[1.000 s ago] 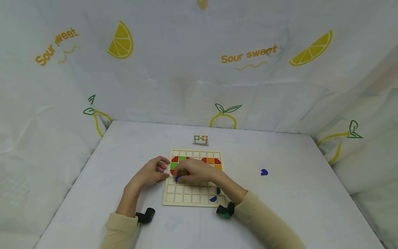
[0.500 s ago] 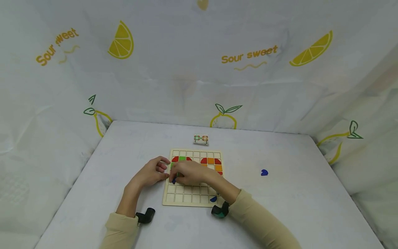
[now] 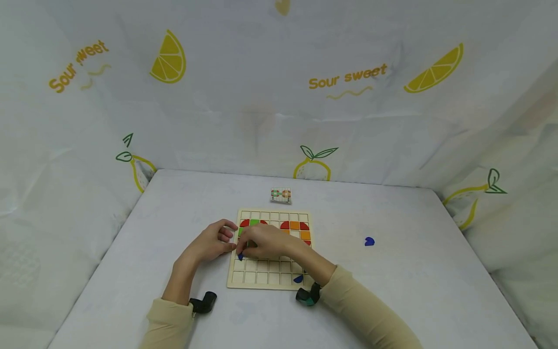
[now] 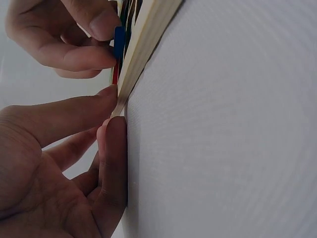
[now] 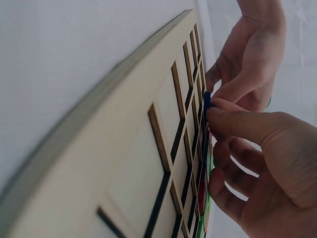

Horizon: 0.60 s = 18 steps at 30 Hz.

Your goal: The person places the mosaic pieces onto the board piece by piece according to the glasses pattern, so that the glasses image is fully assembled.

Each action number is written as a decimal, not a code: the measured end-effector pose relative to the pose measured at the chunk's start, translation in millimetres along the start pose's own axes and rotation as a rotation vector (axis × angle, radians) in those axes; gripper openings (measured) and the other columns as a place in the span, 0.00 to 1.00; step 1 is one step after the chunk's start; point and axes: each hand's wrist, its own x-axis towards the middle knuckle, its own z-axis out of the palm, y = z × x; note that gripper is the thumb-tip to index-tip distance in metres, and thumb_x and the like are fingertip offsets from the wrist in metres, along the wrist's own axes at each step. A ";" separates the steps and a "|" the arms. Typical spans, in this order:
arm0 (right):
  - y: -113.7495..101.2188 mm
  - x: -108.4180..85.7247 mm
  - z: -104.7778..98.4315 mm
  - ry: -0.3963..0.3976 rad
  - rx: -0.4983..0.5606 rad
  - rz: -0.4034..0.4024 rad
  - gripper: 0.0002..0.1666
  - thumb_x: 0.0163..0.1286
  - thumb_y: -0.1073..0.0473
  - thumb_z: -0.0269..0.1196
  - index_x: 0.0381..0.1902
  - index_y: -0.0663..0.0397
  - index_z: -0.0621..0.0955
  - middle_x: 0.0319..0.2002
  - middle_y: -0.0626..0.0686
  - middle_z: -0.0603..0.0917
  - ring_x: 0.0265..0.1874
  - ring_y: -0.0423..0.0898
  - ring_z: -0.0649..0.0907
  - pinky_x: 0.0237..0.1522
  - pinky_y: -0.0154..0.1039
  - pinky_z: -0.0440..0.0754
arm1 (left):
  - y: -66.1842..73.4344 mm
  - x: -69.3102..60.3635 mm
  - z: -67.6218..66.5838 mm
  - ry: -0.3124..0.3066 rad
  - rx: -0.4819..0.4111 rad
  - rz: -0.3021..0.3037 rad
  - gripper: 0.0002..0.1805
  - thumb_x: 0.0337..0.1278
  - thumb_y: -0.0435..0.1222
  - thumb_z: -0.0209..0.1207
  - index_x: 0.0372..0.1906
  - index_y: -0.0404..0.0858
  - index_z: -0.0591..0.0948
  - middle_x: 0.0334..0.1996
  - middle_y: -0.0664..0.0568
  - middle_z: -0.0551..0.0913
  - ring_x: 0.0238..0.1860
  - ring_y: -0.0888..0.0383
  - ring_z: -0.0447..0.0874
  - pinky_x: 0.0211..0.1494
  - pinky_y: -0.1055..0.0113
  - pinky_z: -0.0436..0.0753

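A square wooden grid board (image 3: 268,278) lies on the white table, with red, green and orange pieces set in its upper rows. My right hand (image 3: 265,240) is over the board's left side and pinches a small blue piece (image 3: 240,257) between thumb and fingertips. In the right wrist view that blue piece (image 5: 207,103) stands on edge against the grid; its full outline is hidden. My left hand (image 3: 212,242) rests beside the board's left edge. Its thumb and fingers touch that edge at separate spots, as the left wrist view shows around the board's rim (image 4: 143,47).
A small patterned card (image 3: 281,195) lies beyond the board. One blue piece (image 3: 369,241) is on the table to the right, and a blue half-round piece (image 3: 298,279) lies on the board's near right part. A printed white sheet (image 3: 244,87) hangs behind.
My right hand has moved left with the blue piece, then stayed near the board's left edge as the piece shifted slightly left and nearer. My left hand has stayed in place.
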 end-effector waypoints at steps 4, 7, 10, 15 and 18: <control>-0.1 1.0 0.1 0.012 -0.045 0.010 0.08 0.78 0.60 0.68 0.47 0.45 0.93 0.46 0.44 0.90 0.39 0.33 0.81 0.45 0.28 0.80 | -1.6 0.3 -0.2 0.000 0.009 0.001 0.25 0.63 0.29 0.72 0.64 0.35 0.80 0.47 0.45 0.80 0.46 0.53 0.79 0.50 0.63 0.78; 0.2 1.7 0.0 0.012 -0.050 0.015 0.08 0.78 0.59 0.68 0.46 0.44 0.93 0.46 0.43 0.90 0.38 0.33 0.80 0.43 0.28 0.79 | -1.6 0.2 -0.2 0.002 0.013 -0.001 0.25 0.63 0.29 0.72 0.63 0.36 0.80 0.47 0.45 0.81 0.47 0.53 0.79 0.50 0.63 0.78; 0.3 1.5 -0.3 -0.007 -0.030 0.000 0.08 0.77 0.59 0.68 0.47 0.45 0.93 0.46 0.45 0.89 0.36 0.34 0.80 0.40 0.27 0.77 | -1.5 0.2 -0.2 0.001 0.011 -0.001 0.25 0.63 0.29 0.72 0.63 0.35 0.80 0.47 0.45 0.81 0.47 0.53 0.79 0.50 0.63 0.78; -1.3 0.1 -0.9 -0.018 -0.028 0.001 0.08 0.77 0.57 0.70 0.48 0.45 0.93 0.46 0.45 0.89 0.35 0.33 0.78 0.38 0.26 0.75 | -2.0 0.5 -0.1 0.002 0.008 0.005 0.24 0.63 0.29 0.71 0.63 0.35 0.80 0.47 0.45 0.81 0.47 0.53 0.79 0.51 0.63 0.78; -1.7 0.1 -0.7 -0.007 -0.025 0.016 0.07 0.77 0.55 0.70 0.48 0.45 0.93 0.46 0.45 0.89 0.34 0.32 0.77 0.38 0.27 0.75 | -2.2 0.3 0.1 0.003 0.010 0.004 0.24 0.63 0.29 0.71 0.63 0.36 0.80 0.47 0.45 0.81 0.47 0.53 0.79 0.51 0.63 0.78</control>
